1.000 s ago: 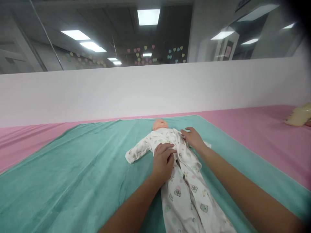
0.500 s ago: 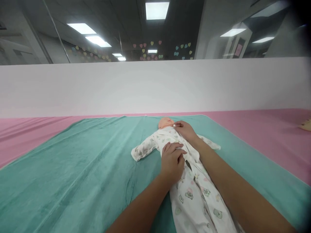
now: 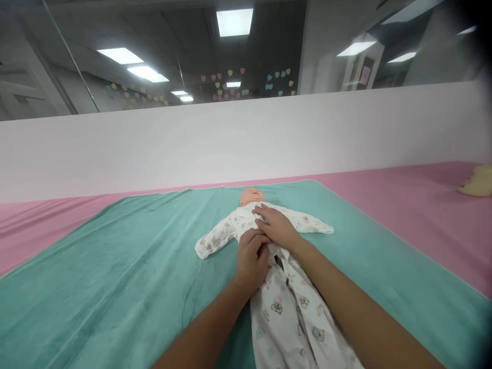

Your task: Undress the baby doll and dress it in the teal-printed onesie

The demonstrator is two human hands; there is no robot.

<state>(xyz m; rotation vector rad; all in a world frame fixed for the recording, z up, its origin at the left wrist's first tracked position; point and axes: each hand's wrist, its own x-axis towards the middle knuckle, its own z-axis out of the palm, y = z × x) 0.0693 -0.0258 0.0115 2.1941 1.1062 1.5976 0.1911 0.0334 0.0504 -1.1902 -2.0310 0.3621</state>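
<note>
A baby doll (image 3: 251, 196) lies on its back, its head at the far end and its sleeves spread. It wears a white sleepsuit (image 3: 282, 312) with a printed bear pattern, and the front has a gap down the lower body and legs. My left hand (image 3: 251, 260) is closed on the cloth at the middle of the chest, fingers bent; the fingertips are partly hidden. Just beyond it, my right hand (image 3: 280, 226) rests over the upper chest with its fingers stretched out, near the collar. The doll's own hands are covered by the sleeves.
Under the doll is a teal blanket (image 3: 126, 277) laid over a pink sheet (image 3: 407, 205). A low white wall (image 3: 192, 143) stands behind, with glass above it. At the right edge lies a pale yellow object (image 3: 476, 182), partly cut off.
My right hand has come back from the doll's neck onto its chest, nearer my left hand. My left hand stays on the sleepsuit's front. The whole view has shifted slightly.
</note>
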